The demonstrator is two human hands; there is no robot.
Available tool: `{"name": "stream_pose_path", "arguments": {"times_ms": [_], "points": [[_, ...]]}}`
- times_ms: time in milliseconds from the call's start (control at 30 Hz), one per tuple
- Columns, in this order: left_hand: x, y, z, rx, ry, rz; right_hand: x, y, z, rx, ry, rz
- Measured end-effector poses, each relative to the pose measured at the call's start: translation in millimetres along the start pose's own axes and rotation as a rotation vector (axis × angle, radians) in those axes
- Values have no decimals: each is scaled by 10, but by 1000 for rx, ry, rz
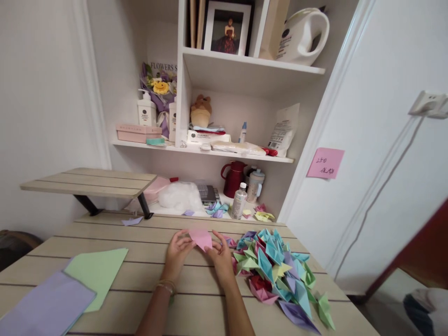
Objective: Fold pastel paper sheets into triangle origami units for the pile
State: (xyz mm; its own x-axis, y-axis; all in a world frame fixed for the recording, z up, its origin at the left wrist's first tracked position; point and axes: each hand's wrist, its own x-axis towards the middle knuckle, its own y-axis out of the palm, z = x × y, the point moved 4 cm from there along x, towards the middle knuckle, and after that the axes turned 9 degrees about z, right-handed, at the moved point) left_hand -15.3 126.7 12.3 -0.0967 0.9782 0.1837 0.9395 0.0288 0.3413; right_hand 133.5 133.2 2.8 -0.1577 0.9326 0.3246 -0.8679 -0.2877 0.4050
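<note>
A small pink sheet of paper (200, 237) is held up between both hands, just above the slatted wooden table (140, 280). My left hand (179, 248) pinches its left side, with a bracelet around the wrist. On the other side, my right hand (217, 252) grips the paper's lower right part between thumb and fingers. Close by on the right lies a heap of folded paper boats (275, 261) in blue, green, pink, purple and yellow. Whether the pink paper has folds in it is hard to make out.
Purple paper sheets (49, 298) and green paper (100, 273) lie at the left. Behind them stands a small raised wooden shelf (91, 181). A clear bottle (239, 201) and a red jug (234, 179) stand at the back, under white shelves (245, 70).
</note>
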Motion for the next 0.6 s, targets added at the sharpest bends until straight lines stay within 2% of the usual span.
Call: {"name": "stream_pose_path", "arguments": {"times_ms": [167, 400, 600], "points": [[-23, 20, 74, -88, -89, -41, 2, 28, -20, 3, 37, 74], [-22, 18, 109, 9, -158, -38, 20, 8, -23, -18, 14, 74], [6, 60, 131, 92, -180, 109, 7, 61, 37, -55, -16, 109]]}}
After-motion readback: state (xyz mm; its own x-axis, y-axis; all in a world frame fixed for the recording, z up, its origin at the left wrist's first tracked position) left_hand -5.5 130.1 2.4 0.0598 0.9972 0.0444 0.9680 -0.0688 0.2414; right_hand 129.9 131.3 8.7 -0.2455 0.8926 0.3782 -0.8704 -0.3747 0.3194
